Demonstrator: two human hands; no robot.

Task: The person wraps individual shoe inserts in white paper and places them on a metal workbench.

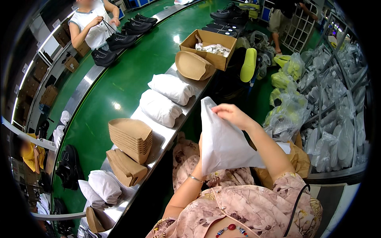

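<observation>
A sheet of thin white paper (224, 146) hangs upright in front of my chest, its top narrowing to a point. My right hand (232, 114) holds the sheet near its upper edge, thumb and fingers closed on it. My left forearm (183, 198), with a bangle at the wrist, rises behind the paper, which hides the fingers of that hand. On the metal-edged bench to the left lie two white paper-wrapped bundles (160, 108). Nearer me stand a stack of brown molded-pulp forms (130, 139) and a few more brown forms (126, 166).
Further white bundles (104, 186) lie at the bench's near end. A cardboard box (210, 48) with crumpled paper stands beyond another brown stack (194, 65). Across the green line, a person (91, 29) handles black shoes (121, 40). Right, a metal rack (337, 99) holds plastic-bagged items.
</observation>
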